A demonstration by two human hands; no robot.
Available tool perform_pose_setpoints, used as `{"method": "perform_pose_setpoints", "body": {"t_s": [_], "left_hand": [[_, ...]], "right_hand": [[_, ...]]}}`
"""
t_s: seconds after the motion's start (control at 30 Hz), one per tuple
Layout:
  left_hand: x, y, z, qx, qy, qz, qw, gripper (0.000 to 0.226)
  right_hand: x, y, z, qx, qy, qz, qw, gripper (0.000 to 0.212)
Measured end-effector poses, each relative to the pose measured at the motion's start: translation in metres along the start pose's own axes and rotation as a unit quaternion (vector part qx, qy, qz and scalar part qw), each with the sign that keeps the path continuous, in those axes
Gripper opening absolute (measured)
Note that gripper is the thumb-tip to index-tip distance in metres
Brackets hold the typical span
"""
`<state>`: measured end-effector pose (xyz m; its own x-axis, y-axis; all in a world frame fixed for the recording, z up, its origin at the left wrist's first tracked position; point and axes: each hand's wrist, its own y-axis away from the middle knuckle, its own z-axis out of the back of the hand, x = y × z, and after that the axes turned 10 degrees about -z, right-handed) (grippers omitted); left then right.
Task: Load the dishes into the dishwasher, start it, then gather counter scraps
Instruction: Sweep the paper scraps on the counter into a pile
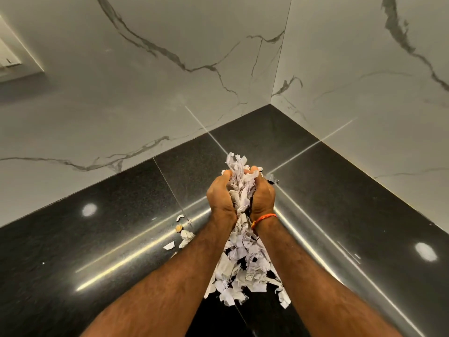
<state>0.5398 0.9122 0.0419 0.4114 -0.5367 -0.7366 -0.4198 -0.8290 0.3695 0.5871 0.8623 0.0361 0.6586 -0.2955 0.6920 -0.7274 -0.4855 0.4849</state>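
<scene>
Lying between the forearms, loose paper scraps (245,271) litter the black counter (97,251). Beyond, left hand (220,194) and right hand (263,194), fingers curled, clamp a raised wad of scraps (240,181) between them. Orange wrist thread (264,218) on right. Marble walls (145,81) behind.

Marble walls (170,93) box in corner, loose paper scraps (185,235) left of arms, black counter (73,251) open elsewhere
</scene>
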Motion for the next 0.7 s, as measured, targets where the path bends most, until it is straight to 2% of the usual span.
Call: {"method": "perform_pose_setpoints", "body": {"t_s": [0.1,0.13,0.2,0.27,0.33,0.43,0.57,0.7], "left_hand": [[-0.005,0.001,0.003,0.0,-0.055,-0.043,0.998,0.01],[-0.007,0.002,0.003,0.007,-0.061,-0.052,0.997,0.01],[-0.011,0.003,0.006,0.043,-0.045,-0.056,0.997,0.025],[-0.017,0.007,0.008,0.059,-0.019,-0.043,0.997,0.029],[-0.022,0.01,0.011,0.033,0.021,-0.013,0.999,0.026],[-0.035,0.013,0.018,0.006,0.047,0.011,0.999,0.036],[-0.059,0.019,0.033,-0.012,0.055,-0.006,0.998,0.035],[-0.088,0.024,0.06,-0.028,0.083,-0.026,0.996,0.034]], "right_hand": [[-0.003,0.007,-0.005,-0.001,0.01,0.008,1.0,0.023],[-0.002,0.009,-0.007,0.005,0.008,0.008,1.0,0.023],[-0.001,0.013,-0.009,0.011,0.018,0.013,1.0,0.024],[0.001,0.02,-0.014,0.021,0.034,0.028,0.999,0.022],[0.0,0.026,-0.021,0.035,0.024,0.019,0.999,0.018],[-0.005,0.035,-0.033,0.04,0.023,0.009,0.999,0.015],[-0.018,0.048,-0.053,0.048,0.045,0.003,0.998,0.033],[-0.04,0.067,-0.077,0.055,0.057,-0.013,0.997,0.03]]}}
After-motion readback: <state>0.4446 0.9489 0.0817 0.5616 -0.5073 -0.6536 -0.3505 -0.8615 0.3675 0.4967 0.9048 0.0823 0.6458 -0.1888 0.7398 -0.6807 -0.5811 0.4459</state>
